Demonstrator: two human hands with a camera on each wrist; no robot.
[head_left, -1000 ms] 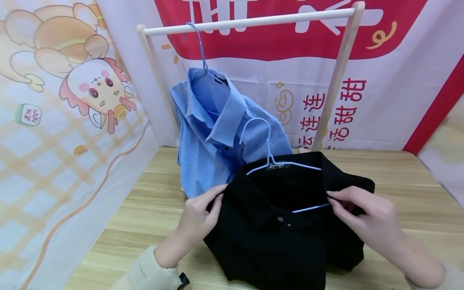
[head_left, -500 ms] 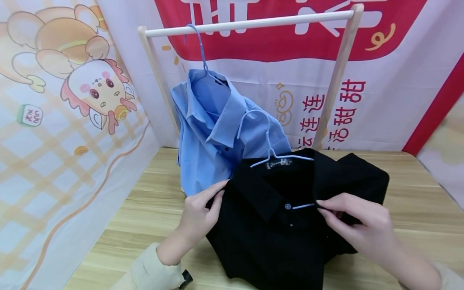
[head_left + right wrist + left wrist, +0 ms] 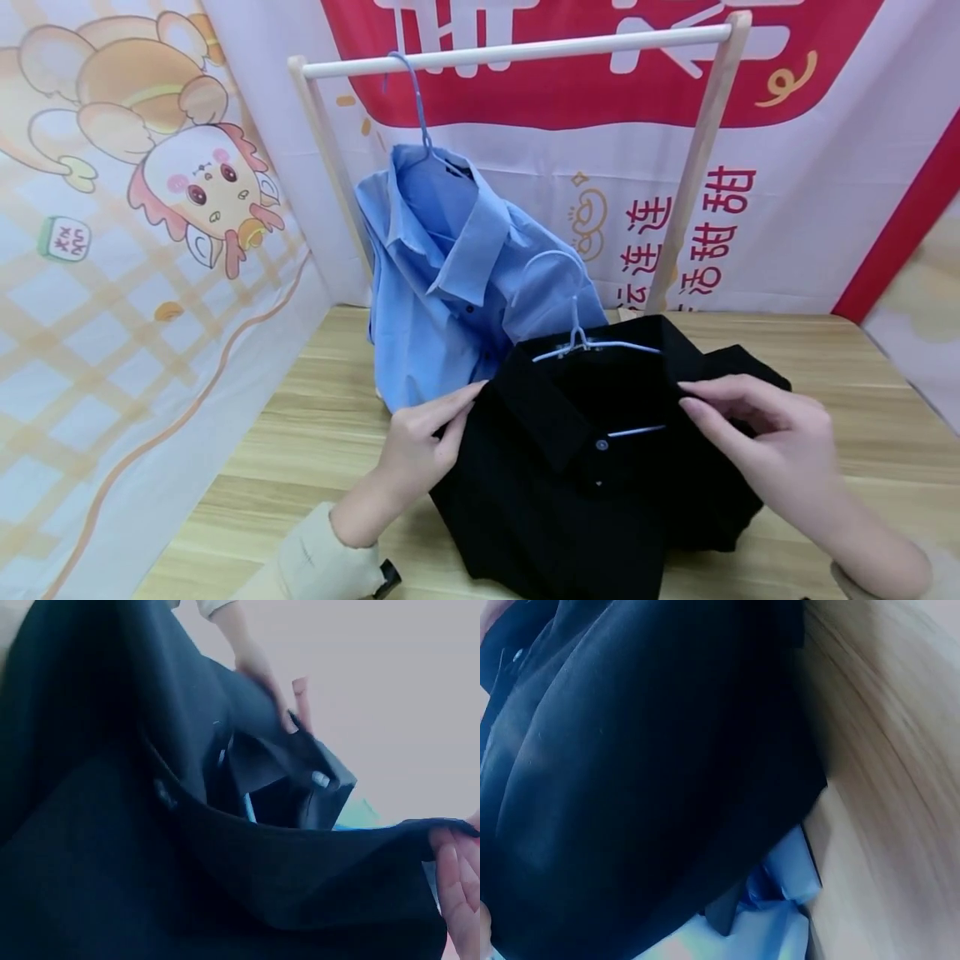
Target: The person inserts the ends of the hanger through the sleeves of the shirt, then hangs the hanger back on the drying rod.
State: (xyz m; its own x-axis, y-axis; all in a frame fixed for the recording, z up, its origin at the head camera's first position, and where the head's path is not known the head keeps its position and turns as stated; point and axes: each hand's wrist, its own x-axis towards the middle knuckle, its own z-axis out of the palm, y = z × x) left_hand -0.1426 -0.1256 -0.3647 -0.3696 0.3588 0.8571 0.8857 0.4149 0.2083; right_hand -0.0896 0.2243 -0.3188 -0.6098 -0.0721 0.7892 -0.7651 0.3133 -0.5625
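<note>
A black button-up shirt (image 3: 555, 517) with a light blue wire hanger (image 3: 576, 333) inside its collar lies over the table front. My left hand (image 3: 420, 442) pinches the shirt's left shoulder between thumb and fingers. Across the neck opening, my right hand (image 3: 780, 425) pinches the shirt's edge near the right collar. The hanger's hook sticks up out of the neck; part of its lower bar shows through the opening. Black cloth (image 3: 645, 772) fills most of the left wrist view. Seen from the right wrist, the right hand's fingers (image 3: 454, 877) hold the shirt's edge.
A light blue shirt (image 3: 408, 325) hangs on a blue hanger from the rack's white rail (image 3: 525, 52), just behind the black shirt. The wooden rack post (image 3: 697, 158) stands right of it. Printed cloth walls (image 3: 150, 375) border the wooden table (image 3: 247, 508).
Over the last second the right hand has pulled the black shirt's edge left, then back right. The hanger's hook has shifted right and tipped lower. The left hand has moved slightly right.
</note>
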